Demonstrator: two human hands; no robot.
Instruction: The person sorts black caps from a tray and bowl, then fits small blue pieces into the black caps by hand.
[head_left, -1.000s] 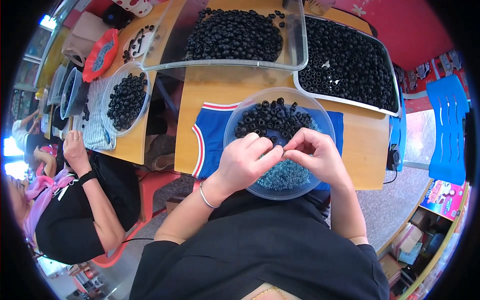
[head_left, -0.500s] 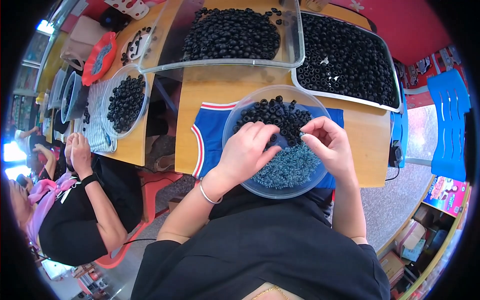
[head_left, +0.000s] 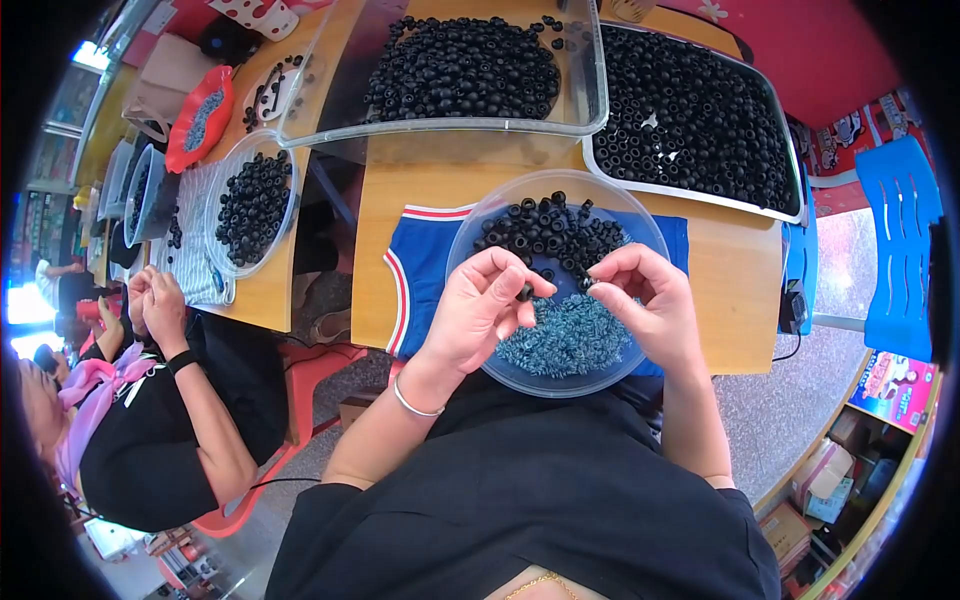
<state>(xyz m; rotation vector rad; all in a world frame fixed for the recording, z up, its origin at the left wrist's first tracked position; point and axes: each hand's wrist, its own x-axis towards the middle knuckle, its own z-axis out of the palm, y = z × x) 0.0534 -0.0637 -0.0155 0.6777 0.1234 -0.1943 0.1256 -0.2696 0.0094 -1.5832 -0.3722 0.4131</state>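
Note:
A round clear bowl holds black beads at its back and small blue-grey pieces toward its front. Over the bowl's left side, my left hand is turned partly palm up, its curled fingers round a black bead. My right hand is over the right side, thumb and forefinger pinched at a small dark item, too small to name. The two hands are apart. Beneath the bowl lies a blue cloth with red and white edging.
Behind the bowl stand a large clear bin and a white tray, both with black beads. At the left, a co-worker sits by another bead bowl and a red dish. A blue chair is at the right.
My hands have come apart from their earlier meeting over the bowl. My left hand has rolled palm upward, and a black bead now shows in its fingers. The co-worker's hands have come together.

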